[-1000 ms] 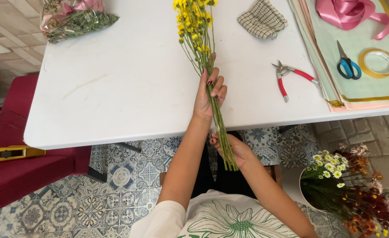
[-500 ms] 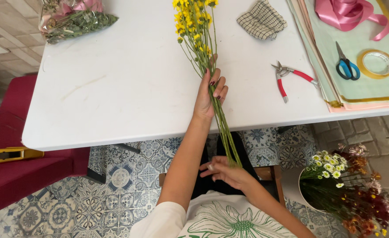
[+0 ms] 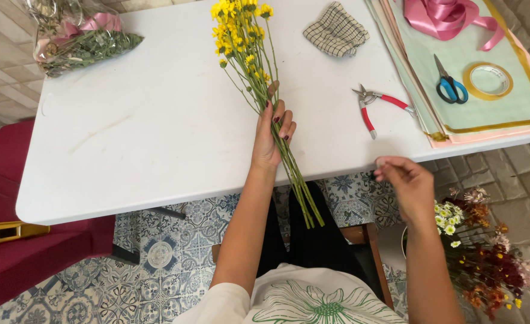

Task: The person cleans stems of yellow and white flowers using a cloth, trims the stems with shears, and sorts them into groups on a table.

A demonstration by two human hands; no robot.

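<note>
The white tabletop (image 3: pixel 157 138) fills most of the view, with patterned floor tiles (image 3: pixel 157 264) below its near edge and a dark red seat (image 3: pixel 31 240) at about 8 o'clock. A stack of pastel wrapping sheets (image 3: pixel 493 102) lies at 2 o'clock on the tabletop, carrying a pink satin ribbon (image 3: pixel 445 15), blue-handled scissors (image 3: pixel 448 84) and a roll of clear tape (image 3: pixel 488 80). A clear bag of greenery (image 3: pixel 79 39) sits at 10 o'clock. A bucket of mixed flowers (image 3: pixel 481 240) stands on the floor at 4 o'clock, off the tabletop.

The bunch of yellow flowers (image 3: pixel 247 42) lies lengthwise near the centre, blooms toward 12 o'clock, with its green stems (image 3: pixel 301 186) overhanging the near edge toward 6 o'clock. A checked cloth (image 3: pixel 335 30) rests at 1 o'clock; red-handled pruners (image 3: pixel 376 103) lie between the bunch and the sheets.

The left hand (image 3: pixel 272 135) is curled around the stems at mid-length, grasping the bunch against the tabletop. The right hand (image 3: pixel 406 183) is held in the air just off the near edge, fingers pinched together; whether anything small is pinched cannot be told.

Judged step: the bunch is being gathered and held steady while the stems are stripped or another stem is fetched. The next move is judged to call for an unchanged left grasp, so that the stems are not fanned apart, and a reach toward 4 o'clock for the bucket, or toward 1 o'clock for the pruners.
</note>
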